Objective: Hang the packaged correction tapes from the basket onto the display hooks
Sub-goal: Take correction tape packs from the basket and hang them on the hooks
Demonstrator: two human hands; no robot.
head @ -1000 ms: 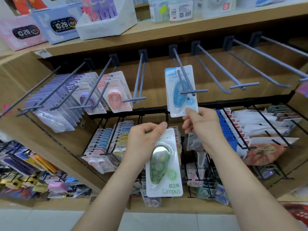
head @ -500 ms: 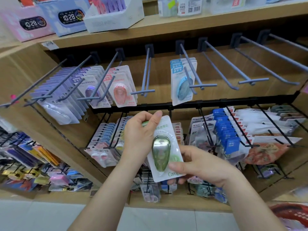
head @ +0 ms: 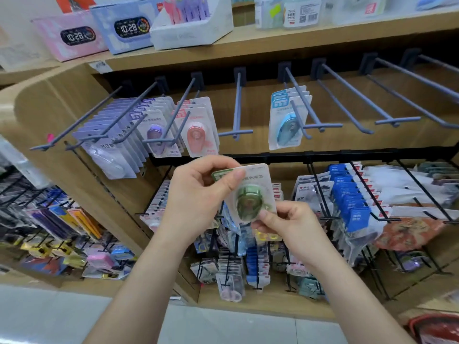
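Up and left of your left fingers, purple packs (head: 139, 125) crowd the grey hooks, with pink packs (head: 198, 130) right above your knuckles. Your left hand (head: 196, 197) pinches the top edge of the green correction tape pack (head: 253, 194). Your right hand (head: 290, 224) pinches its bottom edge. A black rail (head: 323, 155) runs just above the pack, below the bare hook (head: 237, 112). Blue packs (head: 288, 120) hang above your right fingers, and the red basket (head: 434, 328) sits far below them, to the right.
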